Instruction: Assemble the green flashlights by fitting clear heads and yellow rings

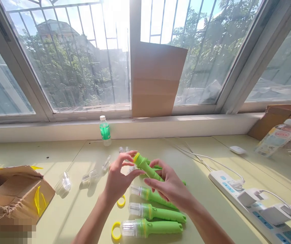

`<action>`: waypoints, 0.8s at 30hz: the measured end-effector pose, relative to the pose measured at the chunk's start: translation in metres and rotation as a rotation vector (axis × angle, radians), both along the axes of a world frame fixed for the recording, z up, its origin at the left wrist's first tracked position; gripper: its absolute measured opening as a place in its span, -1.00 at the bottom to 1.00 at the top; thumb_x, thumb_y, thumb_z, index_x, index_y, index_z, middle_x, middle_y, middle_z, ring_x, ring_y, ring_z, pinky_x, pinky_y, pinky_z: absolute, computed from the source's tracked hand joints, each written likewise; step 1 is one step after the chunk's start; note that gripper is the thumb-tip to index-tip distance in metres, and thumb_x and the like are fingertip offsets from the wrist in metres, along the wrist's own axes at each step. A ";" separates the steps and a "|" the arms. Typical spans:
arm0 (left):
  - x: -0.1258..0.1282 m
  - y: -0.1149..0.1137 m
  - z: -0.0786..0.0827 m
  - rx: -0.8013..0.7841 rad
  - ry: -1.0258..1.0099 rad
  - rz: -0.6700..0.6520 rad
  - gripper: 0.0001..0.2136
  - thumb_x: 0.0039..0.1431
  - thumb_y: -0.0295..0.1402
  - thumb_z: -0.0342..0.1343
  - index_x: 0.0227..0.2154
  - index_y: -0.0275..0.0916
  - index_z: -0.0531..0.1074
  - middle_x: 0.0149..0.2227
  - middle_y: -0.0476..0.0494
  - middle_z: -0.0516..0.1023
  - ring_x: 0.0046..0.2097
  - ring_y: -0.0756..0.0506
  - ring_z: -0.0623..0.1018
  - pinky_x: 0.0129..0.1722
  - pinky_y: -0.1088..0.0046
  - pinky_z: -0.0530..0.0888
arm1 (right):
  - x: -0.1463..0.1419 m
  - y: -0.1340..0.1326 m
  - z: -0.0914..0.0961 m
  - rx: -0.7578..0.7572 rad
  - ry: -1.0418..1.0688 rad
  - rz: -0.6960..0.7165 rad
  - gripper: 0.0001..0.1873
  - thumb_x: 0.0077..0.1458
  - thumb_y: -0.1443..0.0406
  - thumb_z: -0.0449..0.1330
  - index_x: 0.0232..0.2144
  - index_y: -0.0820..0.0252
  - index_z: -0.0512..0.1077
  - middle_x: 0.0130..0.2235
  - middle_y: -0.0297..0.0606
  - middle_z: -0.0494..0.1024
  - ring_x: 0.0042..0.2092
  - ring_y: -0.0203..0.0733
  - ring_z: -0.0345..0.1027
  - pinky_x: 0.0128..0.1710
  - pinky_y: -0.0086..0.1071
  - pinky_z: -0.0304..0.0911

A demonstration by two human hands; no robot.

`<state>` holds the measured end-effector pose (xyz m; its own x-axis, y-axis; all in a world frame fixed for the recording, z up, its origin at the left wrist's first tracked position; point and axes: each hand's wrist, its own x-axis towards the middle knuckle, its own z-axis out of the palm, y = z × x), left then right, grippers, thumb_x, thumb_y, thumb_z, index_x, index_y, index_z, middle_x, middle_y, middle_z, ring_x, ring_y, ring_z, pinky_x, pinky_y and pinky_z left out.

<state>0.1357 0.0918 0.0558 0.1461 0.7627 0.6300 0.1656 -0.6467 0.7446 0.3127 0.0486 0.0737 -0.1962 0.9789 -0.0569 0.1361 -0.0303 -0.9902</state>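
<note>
Sunlit windows [84, 67] rise behind a pale green tabletop [66, 156]. Above it, the right grip [172, 183] is closed around the body of a tilted green tube [149, 169]; the left grip [120, 172] curls partly open, fingertips at the yellow ring [136, 157] on its end, though whether the thumb touches is hard to tell. Clear-capped green tubes [164, 228] lie in a row nearer the viewer, loose yellow rings [113, 231] beside them. Clear caps [66, 182] and a cardboard box [21, 200] sit leftward, a power strip [224, 181] rightward.
</note>
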 end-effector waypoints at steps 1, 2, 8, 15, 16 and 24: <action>0.001 0.000 -0.001 0.014 -0.012 0.012 -0.73 -0.02 -0.37 0.31 -0.31 -0.17 0.31 -0.05 -0.10 0.53 -0.11 -0.07 0.56 -0.21 0.30 0.62 | -0.001 0.000 0.000 0.011 0.014 0.000 -0.64 0.05 0.08 0.25 -0.20 0.10 0.24 -0.54 -0.49 0.41 -0.71 -0.50 -0.01 -0.76 -0.58 -0.15; 0.001 0.000 -0.002 0.024 -0.025 0.017 -0.73 -0.01 -0.38 0.30 -0.30 -0.17 0.31 -0.04 -0.10 0.53 -0.13 -0.07 0.57 -0.21 0.30 0.62 | -0.002 0.000 0.000 0.029 0.024 -0.013 -0.68 0.07 0.08 0.23 -0.26 0.11 0.26 -0.53 -0.47 0.42 -0.72 -0.50 -0.01 -0.76 -0.58 -0.14; -0.004 0.006 -0.002 0.106 0.026 -0.033 -0.75 0.05 -0.47 0.25 -0.26 -0.17 0.32 0.00 -0.13 0.50 -0.08 -0.08 0.55 -0.20 0.31 0.62 | -0.002 0.001 -0.001 0.169 -0.015 -0.028 -0.70 0.11 0.08 0.19 -0.41 0.22 0.43 -0.50 -0.36 0.38 -0.52 -0.35 0.23 -0.58 -0.50 0.15; -0.003 0.006 0.000 0.227 0.112 0.017 -0.84 0.10 -0.49 0.20 -0.30 -0.18 0.35 -0.06 -0.14 0.53 -0.08 -0.08 0.53 -0.25 0.35 0.61 | 0.006 0.001 0.002 0.129 -0.054 0.067 -0.56 0.24 0.01 -0.02 -0.44 0.22 0.38 -0.54 -0.38 0.36 -0.59 -0.41 0.12 -0.60 -0.49 0.04; -0.003 0.005 0.000 0.221 0.109 0.008 -0.83 0.09 -0.47 0.21 -0.29 -0.18 0.35 -0.06 -0.14 0.53 -0.08 -0.09 0.53 -0.25 0.34 0.61 | 0.006 0.000 0.002 0.093 -0.054 0.074 -0.59 0.23 0.00 0.00 -0.38 0.21 0.37 -0.55 -0.40 0.37 -0.63 -0.43 0.08 -0.65 -0.50 -0.02; -0.008 0.004 0.004 0.243 0.180 -0.007 -0.86 0.12 -0.47 0.17 -0.28 -0.19 0.33 -0.05 -0.19 0.52 -0.05 -0.11 0.53 -0.19 0.29 0.59 | 0.005 0.001 0.001 0.135 -0.037 0.062 -0.70 0.12 0.05 0.17 -0.37 0.17 0.34 -0.44 -0.39 0.40 -0.61 -0.41 0.20 -0.65 -0.51 0.05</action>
<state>0.1277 0.0954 0.0600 0.2769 0.5917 0.7571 0.2758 -0.8037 0.5272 0.3181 0.0492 0.0743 -0.2565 0.9643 0.0657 0.1698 0.1119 -0.9791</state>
